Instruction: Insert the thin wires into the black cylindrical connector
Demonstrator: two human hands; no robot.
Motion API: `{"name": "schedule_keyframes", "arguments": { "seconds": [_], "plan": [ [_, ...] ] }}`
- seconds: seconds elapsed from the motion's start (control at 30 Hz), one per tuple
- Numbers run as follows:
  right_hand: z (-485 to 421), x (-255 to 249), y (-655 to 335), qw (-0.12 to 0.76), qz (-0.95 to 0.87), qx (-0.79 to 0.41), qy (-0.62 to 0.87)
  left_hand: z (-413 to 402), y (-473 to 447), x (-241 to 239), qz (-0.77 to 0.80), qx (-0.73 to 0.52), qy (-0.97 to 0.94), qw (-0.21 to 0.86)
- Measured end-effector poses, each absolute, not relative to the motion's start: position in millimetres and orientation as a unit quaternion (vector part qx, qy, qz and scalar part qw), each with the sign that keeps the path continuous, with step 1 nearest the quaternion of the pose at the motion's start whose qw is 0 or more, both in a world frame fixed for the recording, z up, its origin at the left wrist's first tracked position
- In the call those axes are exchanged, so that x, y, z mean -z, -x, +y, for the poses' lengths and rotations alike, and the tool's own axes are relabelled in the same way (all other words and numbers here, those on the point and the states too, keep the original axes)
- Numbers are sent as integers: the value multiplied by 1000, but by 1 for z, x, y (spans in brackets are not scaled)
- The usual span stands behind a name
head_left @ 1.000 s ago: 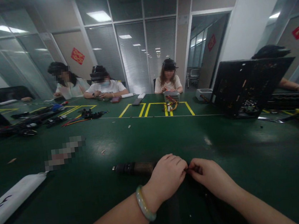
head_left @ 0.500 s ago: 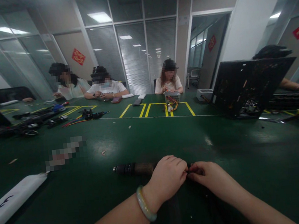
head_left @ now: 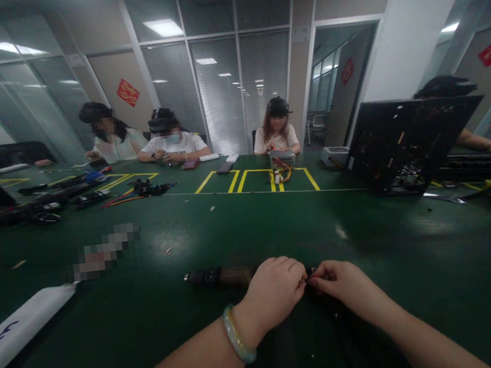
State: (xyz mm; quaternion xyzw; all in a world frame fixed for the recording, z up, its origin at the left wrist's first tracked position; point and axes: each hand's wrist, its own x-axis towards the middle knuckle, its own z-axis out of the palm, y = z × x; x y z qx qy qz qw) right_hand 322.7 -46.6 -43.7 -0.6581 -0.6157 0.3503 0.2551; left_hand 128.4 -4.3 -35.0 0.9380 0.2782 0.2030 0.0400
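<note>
Toward the counter's [head_left: 250, 225] near edge, your left grip [head_left: 272, 292] covers the tool [head_left: 232, 277], hold unclear. Your right grip [head_left: 344, 282] pinches a tiny part [head_left: 307, 280]

Metallic tool tip [head_left: 187, 277], glossy bangle [head_left: 236, 334]

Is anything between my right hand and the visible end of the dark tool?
Yes, your left hand: it lies between your right hand and the dark tool's visible end. Nothing else visible stands between.
</note>
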Motion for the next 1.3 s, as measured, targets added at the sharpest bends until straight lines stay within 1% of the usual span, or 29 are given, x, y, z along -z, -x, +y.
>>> {"name": "schedule_keyframes", "arguments": {
  "seconds": [0.17, 0.33, 0.8, 1.13, 1.3],
  "plan": [
    [-46, 45, -327, 276, -627, -369, 628, -3, -126, 35, 273, -212, -937, 60],
    [-43, 47, -331, 267, -637, -374, 619, -4, -125, 35, 288, -211, -931, 71],
    [-44, 45, -332, 262, -676, -352, 592, -5, -126, 33, 279, -204, -936, 63],
    [-46, 41, -329, 251, -670, -353, 603, -5, -126, 32, 283, -196, -938, 42],
    [-46, 39, -330, 253, -668, -356, 602, -5, -125, 34, 273, -199, -940, 53]
  ]
}}
